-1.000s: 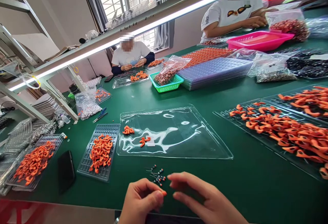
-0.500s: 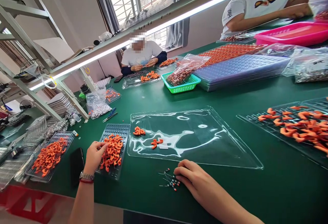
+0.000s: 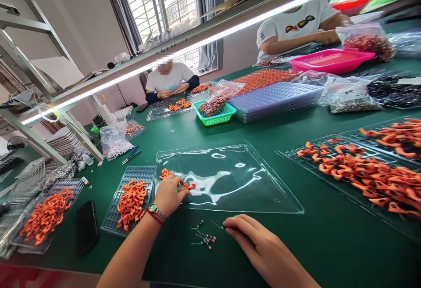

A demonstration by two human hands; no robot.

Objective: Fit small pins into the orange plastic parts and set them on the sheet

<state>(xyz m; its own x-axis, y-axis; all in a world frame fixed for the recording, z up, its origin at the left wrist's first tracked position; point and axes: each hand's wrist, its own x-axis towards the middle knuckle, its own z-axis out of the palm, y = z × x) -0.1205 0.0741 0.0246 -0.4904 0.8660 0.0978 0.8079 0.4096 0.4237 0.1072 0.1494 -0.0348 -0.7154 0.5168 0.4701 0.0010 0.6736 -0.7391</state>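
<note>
our left hand pinching orange clips on clear sheet, frame centre | right hand loosely curled, fingertips at pins, bottom centre of counter

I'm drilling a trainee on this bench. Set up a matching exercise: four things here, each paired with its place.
Things:
1. left hand
2. right hand
3. phone
4. green basket

Places:
A. lying dark between two trays of orange parts
B. on the near left edge of the clear sheet, by loose orange parts
C. far along the table, holding a bag of small parts
D. flat on the green table, fingertips at the small wire-leaded parts

Pairs: 1-B, 2-D, 3-A, 4-C
</note>
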